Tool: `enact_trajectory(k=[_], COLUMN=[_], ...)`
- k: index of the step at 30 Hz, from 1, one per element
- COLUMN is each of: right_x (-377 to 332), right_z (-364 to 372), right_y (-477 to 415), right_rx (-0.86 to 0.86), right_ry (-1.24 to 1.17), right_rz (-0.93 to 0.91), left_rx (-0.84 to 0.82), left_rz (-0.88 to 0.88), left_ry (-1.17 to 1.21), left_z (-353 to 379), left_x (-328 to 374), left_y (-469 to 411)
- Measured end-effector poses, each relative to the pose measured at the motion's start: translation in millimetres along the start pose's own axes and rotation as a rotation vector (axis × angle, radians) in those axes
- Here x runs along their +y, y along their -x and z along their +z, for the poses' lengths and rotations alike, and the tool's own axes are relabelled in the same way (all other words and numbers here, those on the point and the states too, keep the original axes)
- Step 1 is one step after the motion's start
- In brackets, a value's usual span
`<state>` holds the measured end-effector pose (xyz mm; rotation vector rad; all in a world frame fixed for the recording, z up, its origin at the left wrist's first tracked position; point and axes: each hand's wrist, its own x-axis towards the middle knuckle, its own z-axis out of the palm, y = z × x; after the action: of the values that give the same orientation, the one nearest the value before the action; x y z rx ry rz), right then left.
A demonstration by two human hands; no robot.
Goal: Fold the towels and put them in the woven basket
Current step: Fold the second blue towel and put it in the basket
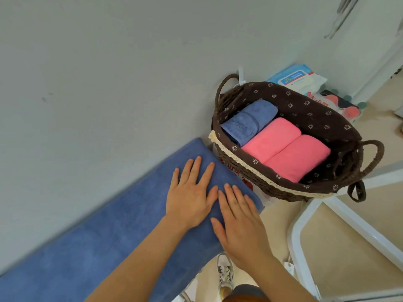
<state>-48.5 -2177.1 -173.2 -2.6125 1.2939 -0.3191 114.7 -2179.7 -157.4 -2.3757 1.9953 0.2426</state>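
Note:
A long blue towel (91, 243) lies flat as a strip on the white table, running from the lower left to the table's right end. My left hand (192, 195) and my right hand (239, 223) both press flat on its right end, fingers straight, side by side. Just beyond that end stands the dark woven basket (270, 188) with a brown flowered lining. Inside it lie a folded blue towel (248, 122) and two folded pink towels (271, 139) (298, 158), packed next to each other.
The white table (109, 73) stretches up and left of the towel. Behind the basket lie a blue-white wipes pack (298, 80) and a red-patterned packet (340, 105). A white frame (305, 225) and a power strip (289, 267) stand on the beige floor; my shoe (225, 273) shows below.

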Motion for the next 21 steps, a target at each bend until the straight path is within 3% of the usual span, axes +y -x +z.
enact_trajectory(k=[6,9,12,17,21], right_x=[16,12,-6,-27,-50], right_z=[-7,-14,-13,3,-8], right_y=[-9,-10,-8,-1,-5], right_rx=[-0.090,-0.012,0.094,-0.070,-0.127], right_ry=[0.130,0.108,-0.002,0.049,0.115], right_rz=[-0.036,-0.024,-0.042,-0.046,0.012], left_rx=[0.037,0.090,0.040,0.141,0.303], left_rz=[-0.030,0.006,-0.005,-0.012,-0.220], left_ry=[0.005,-0.011,0.038,0.162,0.311], left_z=[-6,-5,4,-17,-36], left_x=[10,10,6,-14,-71], left_y=[2,34,58,80,152])
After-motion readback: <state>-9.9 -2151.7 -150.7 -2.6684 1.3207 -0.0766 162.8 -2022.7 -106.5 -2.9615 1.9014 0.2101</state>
